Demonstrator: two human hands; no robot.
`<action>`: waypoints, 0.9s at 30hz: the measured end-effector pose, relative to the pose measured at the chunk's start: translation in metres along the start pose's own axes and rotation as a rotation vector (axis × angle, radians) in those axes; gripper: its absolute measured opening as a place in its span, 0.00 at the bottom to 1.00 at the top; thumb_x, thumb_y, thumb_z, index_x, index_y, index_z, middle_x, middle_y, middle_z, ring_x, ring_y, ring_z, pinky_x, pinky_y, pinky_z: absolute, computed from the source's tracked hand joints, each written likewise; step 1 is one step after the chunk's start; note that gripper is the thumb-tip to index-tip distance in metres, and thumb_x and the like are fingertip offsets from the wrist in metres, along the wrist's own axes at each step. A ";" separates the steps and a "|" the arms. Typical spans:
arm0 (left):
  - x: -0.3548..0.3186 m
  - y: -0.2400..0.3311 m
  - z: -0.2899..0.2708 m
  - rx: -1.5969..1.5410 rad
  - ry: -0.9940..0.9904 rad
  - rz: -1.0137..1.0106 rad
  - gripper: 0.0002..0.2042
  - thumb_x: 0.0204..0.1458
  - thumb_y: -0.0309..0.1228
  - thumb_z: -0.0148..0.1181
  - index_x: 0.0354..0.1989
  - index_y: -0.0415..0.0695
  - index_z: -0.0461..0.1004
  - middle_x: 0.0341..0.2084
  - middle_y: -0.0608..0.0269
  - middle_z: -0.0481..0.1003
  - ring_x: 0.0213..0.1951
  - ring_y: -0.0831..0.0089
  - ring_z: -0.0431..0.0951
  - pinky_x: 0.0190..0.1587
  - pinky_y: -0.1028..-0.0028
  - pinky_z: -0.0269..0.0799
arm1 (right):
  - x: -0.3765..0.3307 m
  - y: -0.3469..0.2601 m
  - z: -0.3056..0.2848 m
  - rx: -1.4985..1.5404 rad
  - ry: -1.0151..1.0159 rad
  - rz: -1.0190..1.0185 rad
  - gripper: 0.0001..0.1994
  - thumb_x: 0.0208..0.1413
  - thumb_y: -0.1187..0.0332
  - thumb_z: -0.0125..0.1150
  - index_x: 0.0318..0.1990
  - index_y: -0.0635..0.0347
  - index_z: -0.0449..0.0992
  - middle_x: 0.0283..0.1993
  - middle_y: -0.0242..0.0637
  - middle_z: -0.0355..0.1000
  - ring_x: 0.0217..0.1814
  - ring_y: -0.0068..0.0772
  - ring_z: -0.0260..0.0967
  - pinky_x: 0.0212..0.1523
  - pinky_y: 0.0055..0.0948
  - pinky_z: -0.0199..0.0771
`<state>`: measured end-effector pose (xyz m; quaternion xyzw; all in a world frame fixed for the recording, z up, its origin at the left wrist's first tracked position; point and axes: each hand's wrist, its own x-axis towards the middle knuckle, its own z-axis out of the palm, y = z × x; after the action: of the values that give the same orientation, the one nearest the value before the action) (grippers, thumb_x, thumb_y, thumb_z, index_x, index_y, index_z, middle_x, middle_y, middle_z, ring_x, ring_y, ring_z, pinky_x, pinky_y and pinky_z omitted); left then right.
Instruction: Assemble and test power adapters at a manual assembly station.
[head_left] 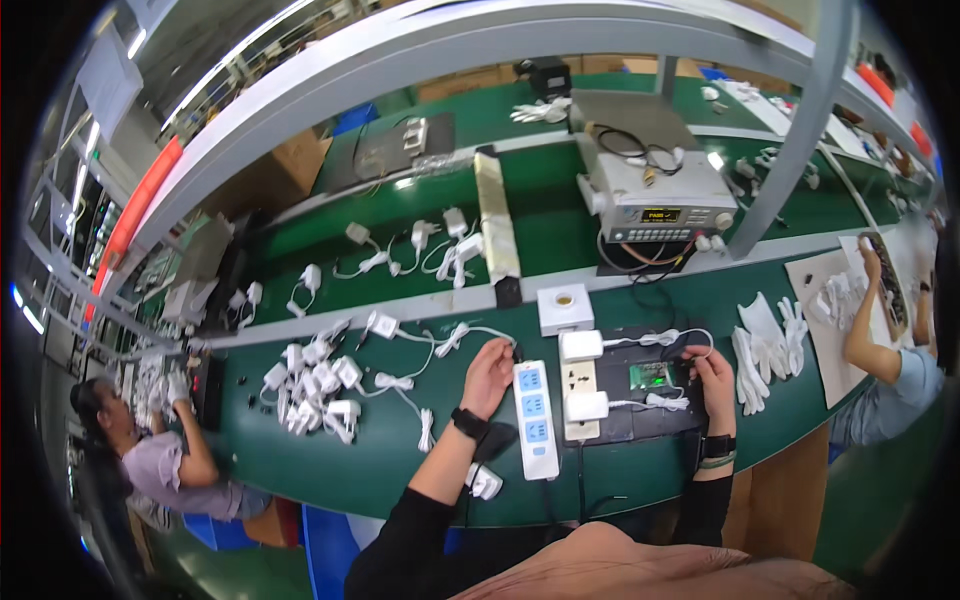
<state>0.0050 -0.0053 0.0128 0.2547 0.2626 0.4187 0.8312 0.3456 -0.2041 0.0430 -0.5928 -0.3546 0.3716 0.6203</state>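
Head view shows the left hand (488, 378) half-curled beside the top of the white power strip (536, 462), its hold unclear; right of the strip, the right hand (712, 378) bends its fingers at a white cable (660, 339), grip uncertain. Between strip and right hand, two adapters (586, 407) flank a lit circuit board (648, 377). Handling the cable seems the step in hand; the next move likely calls for a precise pinch. Piled chargers (325, 378) lie left of the strip.

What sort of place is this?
Probably an electronics factory's test line: a heap of white plug-in power adapters, a benchtop test instrument with a lit display, and a green circuit board.
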 end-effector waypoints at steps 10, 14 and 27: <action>0.131 0.134 -0.007 1.715 0.041 1.079 0.15 0.43 0.31 0.63 0.41 0.41 0.71 0.41 0.52 0.71 0.46 0.55 0.71 0.48 0.62 0.69 | 0.016 0.025 -0.012 0.051 0.000 -0.012 0.11 0.61 0.71 0.50 0.49 0.64 0.73 0.41 0.31 0.74 0.29 0.13 0.58 0.31 0.13 0.59; 0.175 0.134 -0.024 2.111 0.543 0.544 0.27 0.38 0.45 0.66 0.48 0.48 0.70 0.55 0.56 0.64 0.56 0.48 0.62 0.53 0.42 0.60 | 0.009 0.042 -0.029 -0.058 0.019 -0.075 0.13 0.63 0.69 0.48 0.50 0.64 0.72 0.43 0.31 0.72 0.29 0.12 0.57 0.31 0.13 0.58; 0.178 0.141 -0.044 1.965 0.297 0.274 0.21 0.37 0.34 0.65 0.42 0.43 0.70 0.35 0.47 0.76 0.41 0.51 0.76 0.45 0.59 0.72 | 0.076 0.128 -0.086 0.041 -0.111 -0.037 0.14 0.65 0.67 0.46 0.53 0.62 0.70 0.45 0.32 0.72 0.27 0.12 0.55 0.30 0.12 0.57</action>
<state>-0.0122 0.2245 0.0316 0.8014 0.5614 0.1357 0.1556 0.4518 -0.1751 -0.0887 -0.5519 -0.3915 0.3995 0.6185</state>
